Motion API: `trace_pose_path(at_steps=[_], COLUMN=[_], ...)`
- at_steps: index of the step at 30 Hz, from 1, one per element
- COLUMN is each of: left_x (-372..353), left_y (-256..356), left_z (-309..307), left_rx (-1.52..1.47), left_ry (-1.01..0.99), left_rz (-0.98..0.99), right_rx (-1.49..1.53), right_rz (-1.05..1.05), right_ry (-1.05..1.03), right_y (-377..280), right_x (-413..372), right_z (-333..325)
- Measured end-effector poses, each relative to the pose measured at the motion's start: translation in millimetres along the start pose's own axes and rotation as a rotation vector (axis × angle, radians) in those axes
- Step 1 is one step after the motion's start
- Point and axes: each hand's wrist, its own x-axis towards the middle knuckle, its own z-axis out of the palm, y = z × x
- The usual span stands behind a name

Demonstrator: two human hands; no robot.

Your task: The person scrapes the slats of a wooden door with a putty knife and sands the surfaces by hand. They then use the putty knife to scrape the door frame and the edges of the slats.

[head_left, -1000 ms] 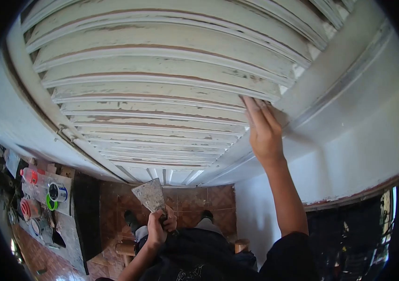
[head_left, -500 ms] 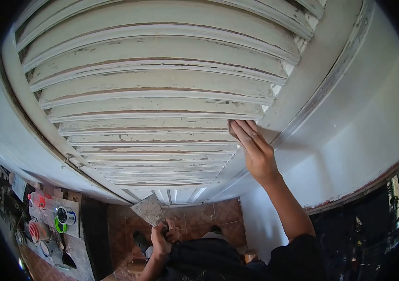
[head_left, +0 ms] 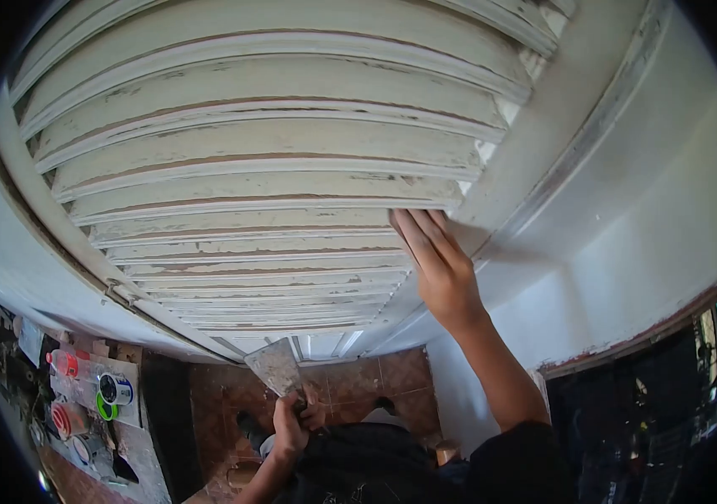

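Note:
My left hand (head_left: 293, 426), low in the view, is wrapped round the handle of a wide scraper. The scraper's flat blade (head_left: 274, 366) is stained and points up and to the left. On the right, my right hand (head_left: 441, 267) reaches up to a slat of the white louvered shutter (head_left: 266, 186), near the slats' right end. Its fingers are pressed together with the tips at the slat's lower edge; what they may hold is hidden. The slats have worn, chipped paint with brown and dark marks.
A cluttered table (head_left: 142, 438) at the lower left bears a red-capped bottle (head_left: 64, 363), a white-and-dark tin (head_left: 115, 388), a green ring-shaped item (head_left: 106, 407) and tubs. A white wall (head_left: 627, 252) stands on the right. Brown tiles (head_left: 405, 378) cover the floor.
The shutter and my right hand appear shifted slightly left in the view, the hand still at the slat. The scraper in my left hand has moved slightly right.

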Motion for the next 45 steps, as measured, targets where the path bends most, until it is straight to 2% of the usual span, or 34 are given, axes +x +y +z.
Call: trace_pose_path(at_steps=[2,4,5,8,9,13,16,22,25,26,28,29,32,36,38,40,42,44,45], left_x=[0.2,2.2,5.6,2.6,3.0,2.4,3.0,4.1,9.1,9.1,7.8,7.2,16.6,14.5,15.1,13.1,14.7,13.5,11.8], left_y=[1.5,1.2,-0.9,1.3,3.9,11.9,9.8,10.2,8.9,11.6,14.8,16.5,19.9,23.4,30.3,29.4,27.1,25.0,25.5], left_z=[-0.2,-0.6,-1.5,1.3,2.5,-1.3,-1.1,-0.8,2.2,3.2,3.5,2.6,-0.9,10.5,15.1,14.1,13.3,13.0,13.2], left_rx=[0.039,0.055,0.029,0.046,0.068,0.07,0.042,0.04,0.026,0.02,0.035,0.019,0.002,0.02,0.065,0.048,0.073,0.066,0.077], left_ry=[-0.072,-0.067,-0.033,-0.019,-0.045,-0.056,-0.015,-0.079,-0.036,-0.007,-0.019,-0.055,-0.108,-0.07,-0.074,-0.131,-0.12,-0.071,-0.092], left_rz=[0.0,0.008,-0.007,-0.02,0.013,0.058,0.012,0.02,-0.002,-0.009,-0.033,-0.007,0.025,0.011,0.051,0.089,0.083,0.065,0.069], right_rx=[0.005,0.02,0.043,0.018,-0.007,0.024,0.071,0.043,0.1,0.098,0.049,0.043,0.13,0.112,0.138,0.156,0.22,0.205,0.151], right_rz=[-0.021,-0.019,0.053,0.063,0.038,0.029,0.12,0.035,0.136,0.169,0.058,0.085,0.101,0.181,0.077,0.074,0.187,0.212,0.148], right_ry=[-0.003,0.023,-0.062,-0.08,-0.005,0.044,-0.051,0.067,-0.071,-0.067,0.051,0.072,-0.031,-0.099,0.101,0.15,-0.07,-0.06,0.021], right_y=[2.0,4.0,0.3,3.9,-2.0,3.4,0.6,2.6,2.8,1.5,-2.6,-4.7,3.9,-3.0,-4.1,2.1,1.3,-1.8,-0.3], right_x=[2.6,4.9,12.9,6.2,4.8,-0.3,2.1,-2.6,2.6,-0.7,-3.5,-4.3,-1.7,-7.7,-13.0,-6.7,0.2,-12.9,-18.4], right_z=[-1.4,1.0,-2.0,2.8,0.3,5.0,3.6,3.3,3.8,0.9,-1.6,-0.9,-1.9,2.2,1.6,6.6,3.6,8.4,6.3])
